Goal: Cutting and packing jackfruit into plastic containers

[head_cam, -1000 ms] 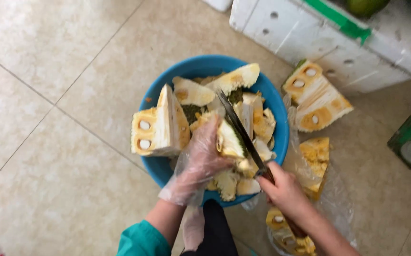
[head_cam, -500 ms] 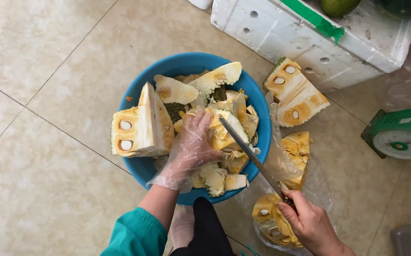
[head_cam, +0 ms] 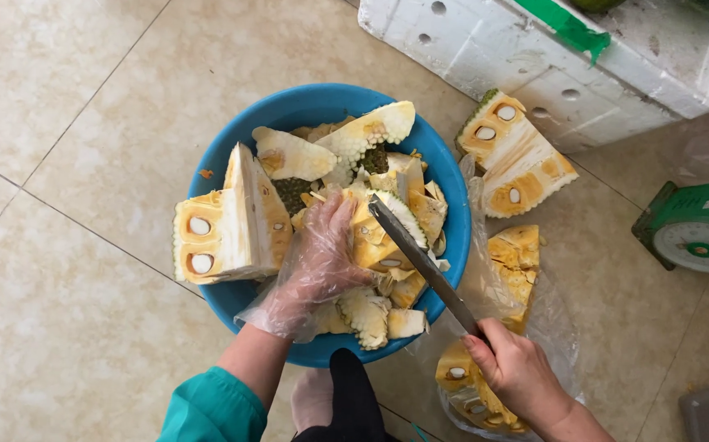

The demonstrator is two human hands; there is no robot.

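Two hands at work over a round blue plastic basin [head_cam: 232,168] heaped with cut jackfruit, seen from above.

The left hand [head_cam: 322,258], in a loose clear plastic glove, lies spread with fingers half curled on a yellow jackfruit piece [head_cam: 371,237] at the middle of the heap, pressing it rather than gripping it. The right hand [head_cam: 518,372], bare, is closed around the handle of a long grey-bladed knife [head_cam: 416,254]; the handle is hidden inside the fist, and the blade slants up across the basin's rim to rest against that same piece. A large jackfruit wedge with white seeds [head_cam: 223,229] overhangs the basin's left rim. To the right, more jackfruit chunks [head_cam: 514,262] lie on a clear plastic bag [head_cam: 563,327], partly covered by the right hand. A white foam box [head_cam: 535,41] and a green weighing scale [head_cam: 698,225] are cut off at the frame's edges.
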